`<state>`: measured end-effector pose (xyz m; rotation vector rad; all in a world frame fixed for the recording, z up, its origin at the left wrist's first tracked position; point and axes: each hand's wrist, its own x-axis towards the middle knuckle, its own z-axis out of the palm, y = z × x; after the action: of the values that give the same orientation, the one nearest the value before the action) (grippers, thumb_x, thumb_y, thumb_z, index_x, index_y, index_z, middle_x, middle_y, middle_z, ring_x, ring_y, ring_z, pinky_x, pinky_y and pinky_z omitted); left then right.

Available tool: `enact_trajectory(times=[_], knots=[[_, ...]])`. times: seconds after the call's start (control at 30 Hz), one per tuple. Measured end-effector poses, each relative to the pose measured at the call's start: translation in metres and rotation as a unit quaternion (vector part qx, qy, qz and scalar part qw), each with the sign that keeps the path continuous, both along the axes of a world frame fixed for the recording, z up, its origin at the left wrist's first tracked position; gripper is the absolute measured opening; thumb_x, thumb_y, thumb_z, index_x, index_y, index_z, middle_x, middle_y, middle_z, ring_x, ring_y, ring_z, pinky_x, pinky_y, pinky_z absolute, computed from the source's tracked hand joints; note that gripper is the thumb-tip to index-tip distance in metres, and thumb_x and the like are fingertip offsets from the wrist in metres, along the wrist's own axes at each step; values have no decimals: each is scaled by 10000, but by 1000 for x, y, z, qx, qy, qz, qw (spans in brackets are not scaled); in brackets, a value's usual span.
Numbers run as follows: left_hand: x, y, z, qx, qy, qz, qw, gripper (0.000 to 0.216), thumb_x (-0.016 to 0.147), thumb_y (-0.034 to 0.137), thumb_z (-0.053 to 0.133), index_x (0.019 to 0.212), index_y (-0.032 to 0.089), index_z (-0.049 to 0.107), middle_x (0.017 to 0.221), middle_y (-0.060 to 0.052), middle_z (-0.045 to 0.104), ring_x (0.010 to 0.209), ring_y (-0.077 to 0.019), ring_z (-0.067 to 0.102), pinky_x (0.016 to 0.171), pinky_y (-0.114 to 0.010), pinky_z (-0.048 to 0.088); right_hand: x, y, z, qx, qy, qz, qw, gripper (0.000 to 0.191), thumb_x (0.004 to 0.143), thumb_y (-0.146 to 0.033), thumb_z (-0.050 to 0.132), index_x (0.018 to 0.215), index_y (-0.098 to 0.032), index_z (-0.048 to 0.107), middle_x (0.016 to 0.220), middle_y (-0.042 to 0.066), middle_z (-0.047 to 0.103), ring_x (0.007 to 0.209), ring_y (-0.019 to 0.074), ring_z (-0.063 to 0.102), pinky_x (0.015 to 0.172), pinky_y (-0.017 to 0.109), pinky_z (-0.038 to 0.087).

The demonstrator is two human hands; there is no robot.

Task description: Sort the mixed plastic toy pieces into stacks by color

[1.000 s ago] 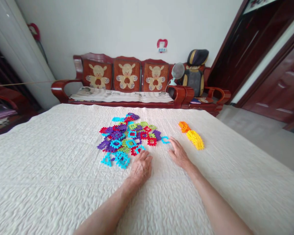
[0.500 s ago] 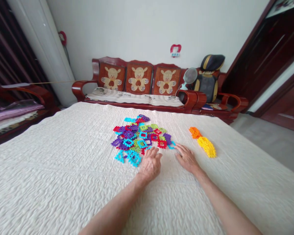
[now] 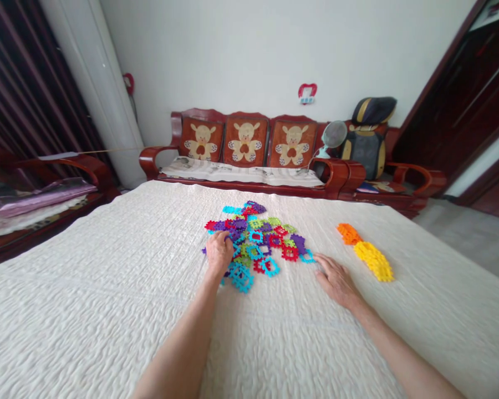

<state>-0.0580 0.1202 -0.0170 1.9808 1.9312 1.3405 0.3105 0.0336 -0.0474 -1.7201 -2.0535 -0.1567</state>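
Observation:
A loose pile of interlocking plastic pieces (image 3: 255, 237) in purple, red, blue and green lies on a white quilted cover (image 3: 108, 282). Many of them are square frames with toothed edges. At the left side of the pile, my left hand (image 3: 219, 255) has its fingers curled down onto purple pieces (image 3: 233, 233); whatever sits under the fingertips is hidden. To the right, my right hand (image 3: 336, 281) rests low with its fingers stretched out, the tips beside a light blue piece (image 3: 307, 257) at the pile's edge. It holds nothing that I can see.
Right of my right hand lie a cluster of orange pieces (image 3: 349, 234) and a longer row of yellow pieces (image 3: 373, 260). Beyond the cover's far edge stands a wooden sofa (image 3: 228, 183) with bear cushions, and a small fan (image 3: 335, 134).
My left hand has moved left and away across the pile, from its near edge to the purple pieces. My right hand stays beside the light blue piece. The view has shifted a little.

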Motion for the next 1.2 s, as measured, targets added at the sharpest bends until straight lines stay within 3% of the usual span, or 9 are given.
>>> enact_trajectory(times=[0.2, 0.33, 0.47, 0.63, 0.87, 1.07, 1.2], knots=[[-36, 14, 1, -40, -58, 95, 993, 354, 846, 179, 450, 1092, 163, 704, 1152, -126, 690, 1081, -257, 640, 987, -390, 465, -2, -1, 3, -3, 0, -1, 1000, 442, 890, -310, 395, 1289, -238, 569, 1345, 103, 598, 1248, 279, 546, 992, 496, 450], [-48, 19, 1, -107, -59, 123, 985, 347, 844, 206, 469, 1086, 181, 717, 1112, -127, 714, 1049, -275, 657, 950, -399, 481, -5, -2, 7, -6, 2, -7, 1000, 440, 875, -315, 400, 1265, -244, 590, 1328, 93, 613, 1235, 273, 558, 983, 483, 461], [-42, 22, -3, -137, -29, 83, 987, 357, 873, 231, 465, 1140, 178, 698, 1106, -134, 722, 1067, -273, 656, 949, -395, 482, -6, -2, 9, -8, 4, -9, 1000, 442, 867, -310, 404, 1258, -246, 599, 1329, 88, 616, 1233, 271, 560, 989, 485, 457], [-26, 23, -8, -112, -9, 18, 993, 334, 900, 260, 481, 1148, 177, 689, 1146, -128, 710, 1107, -255, 641, 980, -387, 474, -7, -4, 10, -19, 12, 2, 1000, 439, 873, -300, 397, 1262, -266, 598, 1330, 72, 619, 1251, 268, 545, 1001, 495, 443], [-23, 24, -7, -94, -98, -20, 991, 337, 906, 234, 459, 1124, 174, 708, 1127, -78, 725, 1085, -210, 652, 990, -328, 485, -1, -4, 9, -10, 79, 54, 995, 451, 878, -315, 399, 1288, -220, 560, 1342, 91, 607, 1268, 245, 548, 1082, 450, 423], [-25, 27, -8, -90, -130, -34, 987, 362, 896, 171, 438, 1142, 163, 704, 1139, -81, 725, 1092, -217, 654, 999, -354, 489, 6, -1, 7, -31, 113, 4, 993, 513, 864, -412, 444, 1343, -238, 501, 1361, 109, 590, 1274, 284, 550, 1081, 457, 437], [-25, 30, -11, -81, -146, -46, 985, 359, 884, 156, 441, 1113, 174, 717, 1122, -75, 731, 1087, -225, 656, 993, -363, 494, -5, 15, 18, -84, 149, -44, 984, 644, 853, -518, 494, 1412, -208, 416, 1449, 139, 504, 1330, 312, 491, 1094, 467, 421]])
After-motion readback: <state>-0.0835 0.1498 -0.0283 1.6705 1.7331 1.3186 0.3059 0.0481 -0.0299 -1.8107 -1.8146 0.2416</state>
